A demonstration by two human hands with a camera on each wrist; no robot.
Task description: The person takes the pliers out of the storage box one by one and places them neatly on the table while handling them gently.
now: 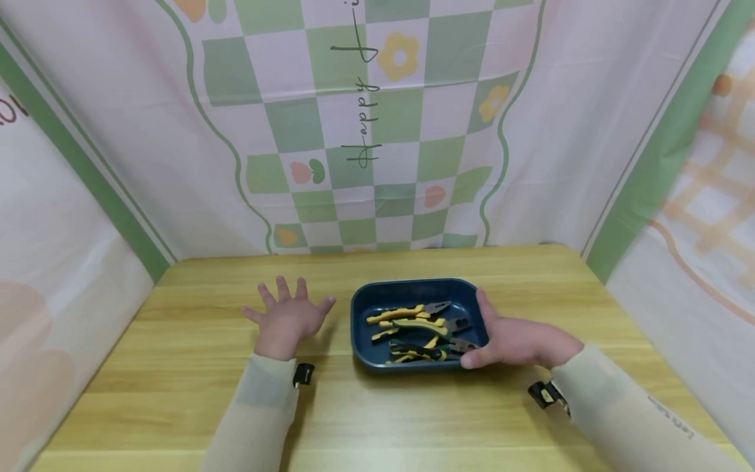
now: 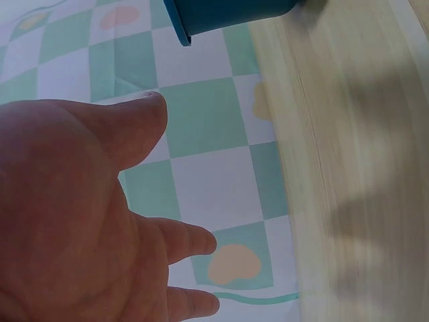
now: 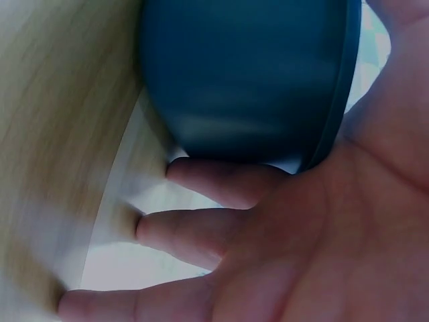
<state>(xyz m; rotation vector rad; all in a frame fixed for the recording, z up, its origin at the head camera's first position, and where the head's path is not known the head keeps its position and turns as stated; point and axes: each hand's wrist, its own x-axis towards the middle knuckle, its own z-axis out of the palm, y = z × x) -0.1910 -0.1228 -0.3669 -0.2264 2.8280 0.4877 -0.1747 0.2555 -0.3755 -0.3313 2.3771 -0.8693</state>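
Observation:
A dark blue rectangular tray [image 1: 367, 359] stands on the wooden table. Inside it lie several pliers [image 1: 421, 326] with yellow, black and green handles, partly overlapping, their metal jaws pointing right. My right hand [image 1: 513, 341] is against the tray's right end, its thumb at the near right corner. The right wrist view has the palm close against the tray's side [image 3: 248, 80], fingers straight and spread, tips down by the tabletop. To the left of the tray, my left hand [image 1: 289, 321] is held with fingers spread and holds nothing.
The wooden table [image 1: 194, 393] reaches back to a hanging cloth [image 1: 407, 118] with green checks and flowers. More cloth hangs along the left and right sides. Each sleeve cuff has a small black device [image 1: 303, 374] near the wrist.

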